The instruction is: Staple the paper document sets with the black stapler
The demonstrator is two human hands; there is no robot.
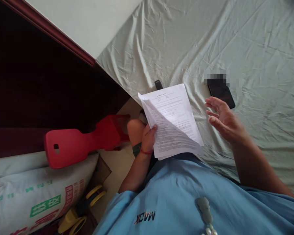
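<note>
My left hand [149, 138] grips the left edge of a few printed paper sheets [178, 111], the thumb lying on top. The front sheet's lower part is folded over diagonally, so part of the print beneath is hidden. To the right, my right hand [222, 119] hovers apart from the paper, fingers stretched out and holding nothing. Just beyond it a black phone [221, 91] lies on the pale bed sheet [250, 42], its far end blurred by pixels. A small black object [158, 85] sticks out above the papers' top edge; its kind I cannot make out.
On the left stands a red plastic chair [66, 147] beside a large white printed sack [39, 189]. A yellow and black wheeled item [73, 222] sits on the floor below. Dark wooden furniture [39, 81] fills the upper left, next to a white surface [83, 23].
</note>
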